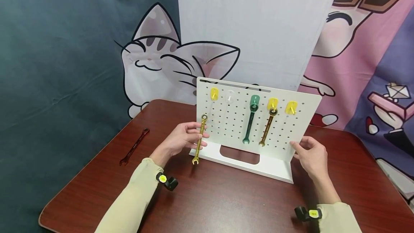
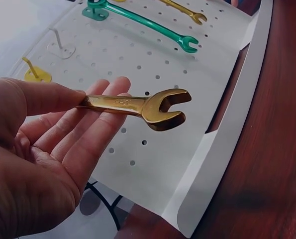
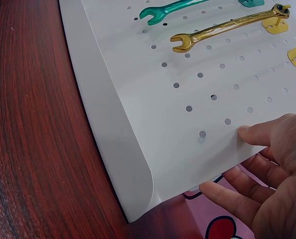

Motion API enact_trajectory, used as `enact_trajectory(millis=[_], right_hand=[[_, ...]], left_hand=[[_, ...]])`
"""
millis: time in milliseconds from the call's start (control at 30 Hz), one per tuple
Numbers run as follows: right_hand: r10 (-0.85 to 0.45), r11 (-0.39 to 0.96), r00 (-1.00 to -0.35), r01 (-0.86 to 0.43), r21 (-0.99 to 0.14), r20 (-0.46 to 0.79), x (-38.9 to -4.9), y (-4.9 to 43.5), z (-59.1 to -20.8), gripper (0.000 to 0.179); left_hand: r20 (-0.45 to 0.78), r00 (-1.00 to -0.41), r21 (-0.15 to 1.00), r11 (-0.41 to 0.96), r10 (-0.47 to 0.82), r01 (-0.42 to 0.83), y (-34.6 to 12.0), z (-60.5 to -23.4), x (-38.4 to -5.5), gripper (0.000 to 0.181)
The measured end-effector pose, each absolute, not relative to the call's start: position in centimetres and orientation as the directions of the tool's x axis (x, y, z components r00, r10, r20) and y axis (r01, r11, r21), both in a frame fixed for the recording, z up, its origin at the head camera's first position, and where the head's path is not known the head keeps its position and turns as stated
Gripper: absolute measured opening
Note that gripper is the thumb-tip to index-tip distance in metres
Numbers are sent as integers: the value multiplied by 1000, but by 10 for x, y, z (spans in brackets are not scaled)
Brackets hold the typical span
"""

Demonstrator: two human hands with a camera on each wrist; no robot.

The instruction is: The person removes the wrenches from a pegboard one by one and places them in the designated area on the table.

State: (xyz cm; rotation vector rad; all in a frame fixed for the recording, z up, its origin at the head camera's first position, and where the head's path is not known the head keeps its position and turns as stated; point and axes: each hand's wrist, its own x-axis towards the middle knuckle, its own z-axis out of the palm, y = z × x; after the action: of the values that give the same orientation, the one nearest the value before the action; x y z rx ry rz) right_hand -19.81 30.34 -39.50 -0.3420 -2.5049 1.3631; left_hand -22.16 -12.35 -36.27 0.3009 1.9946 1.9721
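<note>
In front of the pegboard's [image 1: 281, 137] left end: gold wrench [image 1: 198, 148], jaw-end down, shaft pinched between left hand's [image 1: 181, 140] thumb and fingers. Right hand [image 1: 313, 155] pinches board's right edge. Wrench looks like polished metal: rigid, dense, probably slick. Grip mid-shaft, near balance.

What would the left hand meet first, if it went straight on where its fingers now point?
Probably the white pegboard, at its left part: the left hand, pinching a gold wrench, points its fingers toward it. The gap is hard to judge.
</note>
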Motion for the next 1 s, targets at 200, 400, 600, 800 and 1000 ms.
enact_trajectory(millis=[200, 400, 600, 800, 1000], right_hand=[[333, 533, -935, 80, -843, 122, -199, 303, -395, 41], [331, 533, -935, 77, -843, 124, -199, 304, -395, 43], [330, 534, -937, 83, -841, 117, -199, 304, -396, 42], [330, 531, -937, 86, -843, 112, -198, 303, -395, 42], [333, 530, -937, 93, -843, 105, -198, 303, -394, 43]], left_hand=[[-80, -928, 997, 32, 363, -74, -127, -366, -221, 47], [-78, -929, 997, 28, 361, -73, -132, -370, -219, 47], [-91, -930, 996, 41, 356, -82, -136, -374, -219, 47], [-110, -930, 994, 61, 351, -95, -141, -376, -218, 48], [-111, -934, 993, 74, 339, -92, -147, -378, -217, 48]])
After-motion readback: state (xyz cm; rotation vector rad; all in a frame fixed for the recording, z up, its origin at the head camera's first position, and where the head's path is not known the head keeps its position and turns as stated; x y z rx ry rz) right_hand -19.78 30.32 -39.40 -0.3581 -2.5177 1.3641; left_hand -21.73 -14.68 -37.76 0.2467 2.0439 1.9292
